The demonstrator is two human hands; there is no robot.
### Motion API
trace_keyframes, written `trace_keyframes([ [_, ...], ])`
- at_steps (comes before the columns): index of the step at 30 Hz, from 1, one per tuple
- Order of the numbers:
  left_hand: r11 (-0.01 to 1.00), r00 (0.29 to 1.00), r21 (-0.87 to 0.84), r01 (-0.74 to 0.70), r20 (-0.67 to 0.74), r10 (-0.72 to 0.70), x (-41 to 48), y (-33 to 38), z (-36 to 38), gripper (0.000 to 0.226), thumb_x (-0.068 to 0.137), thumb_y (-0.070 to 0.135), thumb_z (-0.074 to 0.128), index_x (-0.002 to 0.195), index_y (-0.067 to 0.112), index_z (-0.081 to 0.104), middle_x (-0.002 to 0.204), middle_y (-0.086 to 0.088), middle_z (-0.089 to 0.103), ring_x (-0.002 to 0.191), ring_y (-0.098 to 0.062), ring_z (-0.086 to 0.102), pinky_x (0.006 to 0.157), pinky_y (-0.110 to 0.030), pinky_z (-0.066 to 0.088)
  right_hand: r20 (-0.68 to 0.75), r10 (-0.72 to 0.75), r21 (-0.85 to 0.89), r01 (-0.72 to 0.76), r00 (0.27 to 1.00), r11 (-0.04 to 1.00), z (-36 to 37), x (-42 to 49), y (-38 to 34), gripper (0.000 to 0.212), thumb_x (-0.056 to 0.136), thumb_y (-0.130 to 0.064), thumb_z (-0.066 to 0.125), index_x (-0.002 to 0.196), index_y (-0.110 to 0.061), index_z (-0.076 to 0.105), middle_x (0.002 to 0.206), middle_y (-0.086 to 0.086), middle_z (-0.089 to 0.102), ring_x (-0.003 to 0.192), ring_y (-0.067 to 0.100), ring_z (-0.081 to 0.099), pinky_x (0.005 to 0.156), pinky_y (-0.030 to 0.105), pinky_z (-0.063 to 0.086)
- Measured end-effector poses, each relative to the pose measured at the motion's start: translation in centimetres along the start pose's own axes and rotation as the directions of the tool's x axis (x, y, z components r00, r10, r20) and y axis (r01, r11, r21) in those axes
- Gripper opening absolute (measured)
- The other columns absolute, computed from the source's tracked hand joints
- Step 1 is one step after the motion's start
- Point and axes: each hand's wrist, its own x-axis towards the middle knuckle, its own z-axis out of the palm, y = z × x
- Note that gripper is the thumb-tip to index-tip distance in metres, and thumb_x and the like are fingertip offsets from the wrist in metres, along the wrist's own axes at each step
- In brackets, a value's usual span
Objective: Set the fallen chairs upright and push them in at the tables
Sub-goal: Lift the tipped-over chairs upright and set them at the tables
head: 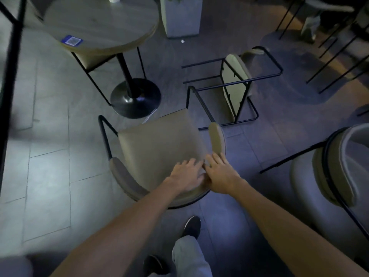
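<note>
A beige padded chair (pixel 157 140) with a black metal frame stands upright just in front of me, its seat facing the round table (pixel 103 23). My left hand (pixel 186 173) and my right hand (pixel 219 174) rest side by side on the top of its curved backrest, fingers spread. A second chair (pixel 236 84) of the same kind lies tipped on its side on the floor behind it, legs pointing left. Another chair (pixel 93 58) is tucked under the round table.
The table's black pedestal base (pixel 135 96) stands between the table and the upright chair. A grey square planter (pixel 181 17) is at the back. A further chair (pixel 339 168) stands at the right edge, and thin black chair legs (pixel 329 56) are at the far right.
</note>
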Motion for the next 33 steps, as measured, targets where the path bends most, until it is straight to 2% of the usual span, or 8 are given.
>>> trace_keyframes([
  [3,0.997,0.996,0.052,0.05,0.069,-0.053,-4.2,-0.7,2.6,0.057,0.097,0.054,0.037,0.14,0.018,0.045,0.139,-0.013,0.05,0.126,-0.038,0.049,0.103,-0.05,0.036,0.056,-0.111,-0.05,0.114,0.992,0.992,0.6,-1.8,-3.3,0.064,0.09,-0.045,0.051,0.142,-0.01,0.043,0.148,0.017,0.039,0.136,0.038,0.037,0.118,0.059,0.014],
  [5,0.994,0.989,0.076,0.085,0.115,-0.093,-6.5,-1.3,4.5,0.057,0.095,0.056,0.039,0.136,0.017,0.047,0.137,-0.013,0.052,0.125,-0.037,0.05,0.103,-0.049,0.036,0.094,-0.106,-0.118,0.117,0.99,0.986,1.1,-2.6,-5.0,0.059,0.088,-0.039,0.057,0.137,-0.009,0.044,0.139,0.014,0.049,0.129,0.036,0.044,0.117,0.059,0.015],
  [8,0.991,0.99,0.079,0.109,0.079,-0.115,-9.1,-2.2,7.0,0.058,0.095,0.048,0.047,0.143,0.016,0.038,0.136,-0.013,0.052,0.124,-0.036,0.051,0.101,-0.047,0.038,0.089,-0.014,-0.202,0.032,0.996,0.979,1.7,-2.9,-6.9,0.062,0.088,-0.026,0.061,0.143,-0.008,0.037,0.14,0.016,0.048,0.13,0.038,0.042,0.118,0.06,0.014],
  [12,0.982,0.989,0.117,0.148,-0.033,-0.145,-10.0,-3.1,8.0,0.044,0.098,0.034,0.05,0.138,0.018,0.042,0.132,-0.01,0.053,0.121,-0.034,0.051,0.1,-0.048,0.035,0.06,0.049,-0.226,-0.035,0.997,0.974,2.0,-2.2,-7.8,0.058,0.088,-0.016,0.064,0.14,-0.01,0.04,0.138,0.014,0.05,0.129,0.037,0.043,0.117,0.062,0.014],
  [18,0.968,0.983,0.175,0.177,-0.079,-0.166,-9.9,-3.8,8.7,0.042,0.101,0.045,0.042,0.135,0.02,0.04,0.131,-0.011,0.049,0.119,-0.035,0.045,0.099,-0.056,0.03,0.009,0.052,-0.163,-0.05,0.999,0.985,3.5,-0.5,-7.4,0.06,0.085,-0.004,0.063,0.14,-0.017,0.041,0.135,0.009,0.052,0.127,0.034,0.044,0.116,0.063,0.013],
  [21,0.966,0.978,0.172,0.195,-0.103,-0.179,-10.0,-5.0,8.2,0.057,0.093,0.065,0.041,0.129,0.021,0.05,0.128,-0.009,0.053,0.118,-0.034,0.046,0.095,-0.052,0.031,0.077,-0.046,-0.102,0.053,0.996,0.993,3.4,0.3,-6.5,0.056,0.086,-0.005,0.059,0.137,-0.026,0.045,0.135,0.004,0.051,0.122,0.03,0.044,0.107,0.052,0.026],
  [24,0.954,0.97,0.195,0.23,-0.131,-0.207,-9.9,-6.4,7.9,0.072,0.085,0.079,0.035,0.124,0.022,0.056,0.124,-0.008,0.056,0.116,-0.033,0.046,0.093,-0.051,0.031,0.1,-0.077,-0.073,0.085,0.992,0.994,2.9,1.2,-6.2,0.057,0.088,-0.007,0.056,0.137,-0.032,0.047,0.133,-0.001,0.052,0.122,0.027,0.045,0.104,0.05,0.026],
  [33,0.943,0.966,0.212,0.257,-0.078,-0.245,-10.4,-9.9,6.1,0.077,0.087,0.08,0.034,0.133,0.022,0.055,0.131,-0.007,0.054,0.122,-0.033,0.043,0.097,-0.052,0.034,0.068,-0.087,-0.001,0.087,0.994,0.996,0.7,3.7,-8.9,0.051,0.087,-0.006,0.059,0.128,-0.036,0.055,0.121,-0.005,0.064,0.116,0.024,0.052,0.1,0.049,0.024],
])
